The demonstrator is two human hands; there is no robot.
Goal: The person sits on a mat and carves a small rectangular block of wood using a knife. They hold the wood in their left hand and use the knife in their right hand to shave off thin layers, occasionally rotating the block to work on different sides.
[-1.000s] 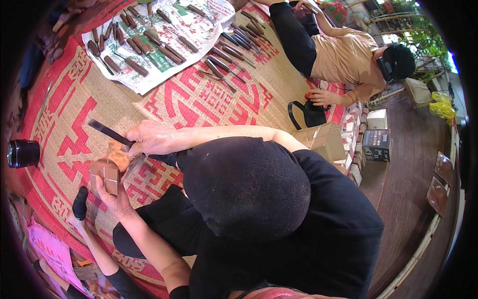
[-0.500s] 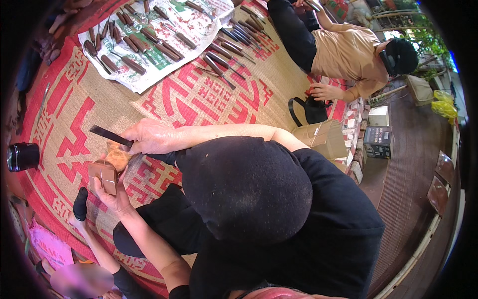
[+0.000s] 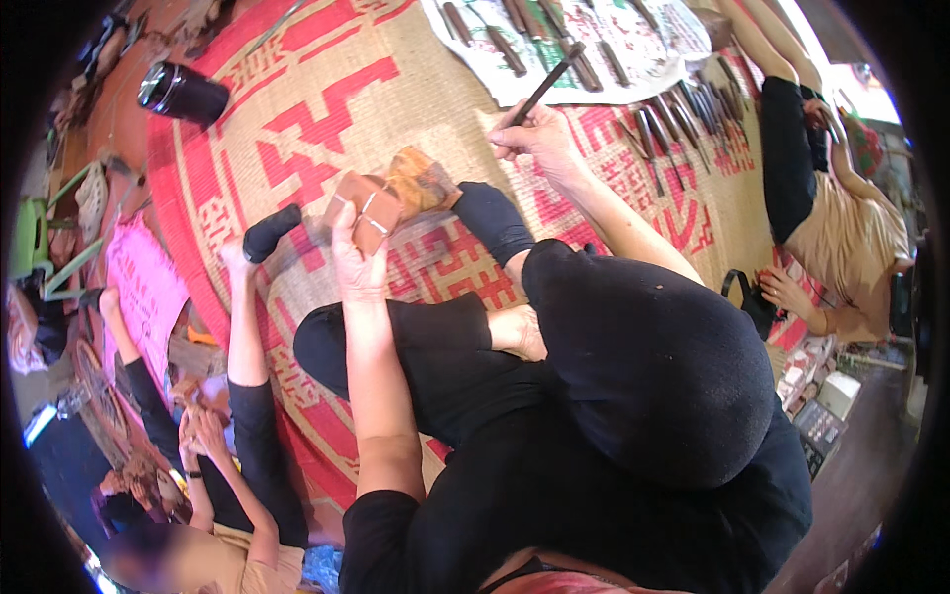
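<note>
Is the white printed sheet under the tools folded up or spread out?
Spread out: the sheet lies open on the woven mat, with several tools on top; its far edge is out of view.

Your bare left hand [image 3: 362,269] is raised ahead of you, thumb pointing away from your body and the other fingers partly hidden, set in a firm grip. The bare left forearm [image 3: 376,371] runs almost straight out from your short black sleeve [image 3: 378,535], wrist roughly in line. Your bare right hand [image 3: 540,148] is farther out, fingers and thumb pinched together, its slim right forearm [image 3: 633,230] slanting in from behind your rounded, black-clad right knee [image 3: 658,371], which hides your elbow. The two hands are well apart. Your black-trousered left leg [image 3: 435,332] lies folded.
</note>
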